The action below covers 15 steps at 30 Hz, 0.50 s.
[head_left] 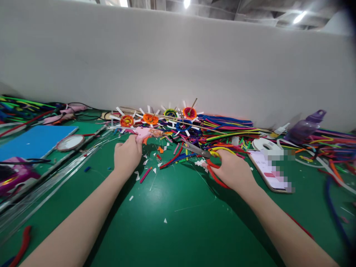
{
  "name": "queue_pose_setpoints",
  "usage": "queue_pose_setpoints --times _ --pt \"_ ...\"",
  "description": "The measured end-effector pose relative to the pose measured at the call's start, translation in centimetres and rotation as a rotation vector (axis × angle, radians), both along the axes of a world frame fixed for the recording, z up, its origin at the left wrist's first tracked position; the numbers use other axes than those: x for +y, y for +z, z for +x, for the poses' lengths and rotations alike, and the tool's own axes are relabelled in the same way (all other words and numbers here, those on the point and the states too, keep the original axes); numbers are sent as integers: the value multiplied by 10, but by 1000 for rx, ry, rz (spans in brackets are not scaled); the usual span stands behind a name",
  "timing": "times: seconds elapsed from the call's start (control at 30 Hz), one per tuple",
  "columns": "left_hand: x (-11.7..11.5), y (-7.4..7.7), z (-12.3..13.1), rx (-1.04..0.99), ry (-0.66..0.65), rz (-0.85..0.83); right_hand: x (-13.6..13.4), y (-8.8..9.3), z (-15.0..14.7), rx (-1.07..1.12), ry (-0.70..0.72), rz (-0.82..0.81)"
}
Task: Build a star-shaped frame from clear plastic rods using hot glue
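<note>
My left hand (126,155) is closed around a pink hot glue gun (144,133), whose nozzle points right over the heap of pipe cleaners. In my right hand (233,168) are scissors (198,150) with red and yellow handles, the blades pointing left and towards the glue gun. Behind both tools stand several small round pieces with white paper strips around the rim, among them an orange one (150,118) and a blue one (184,126). Thin wooden sticks (194,124) lie across them. White paper scraps (201,163) are strewn below the scissors.
A phone (268,172), a roll of white tape (264,146), a glue bottle (278,131) and a purple water bottle (304,126) are on the right. At left lie a blue board (36,141), a tape roll (71,142) and plastic wrap (55,178). A pale partition (167,63) rises behind the green table.
</note>
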State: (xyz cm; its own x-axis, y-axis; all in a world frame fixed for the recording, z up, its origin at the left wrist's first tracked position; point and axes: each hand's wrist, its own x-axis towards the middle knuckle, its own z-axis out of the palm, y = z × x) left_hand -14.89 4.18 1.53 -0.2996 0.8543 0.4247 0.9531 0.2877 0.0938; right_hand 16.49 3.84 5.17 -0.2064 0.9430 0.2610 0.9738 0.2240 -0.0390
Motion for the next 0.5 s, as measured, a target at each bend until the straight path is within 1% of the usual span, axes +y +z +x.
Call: queue_pose_setpoints --times 0.2,0.37,0.5 --pt "-7 15 23 -6 -49 -74 -10 4 -11 -54 -16 -99" --pt "-11 30 42 -15 -45 -92 -13 0 -14 -90 -26 -147" --pt "-12 39 57 48 -67 -96 -13 -3 -14 -98 -43 -163"
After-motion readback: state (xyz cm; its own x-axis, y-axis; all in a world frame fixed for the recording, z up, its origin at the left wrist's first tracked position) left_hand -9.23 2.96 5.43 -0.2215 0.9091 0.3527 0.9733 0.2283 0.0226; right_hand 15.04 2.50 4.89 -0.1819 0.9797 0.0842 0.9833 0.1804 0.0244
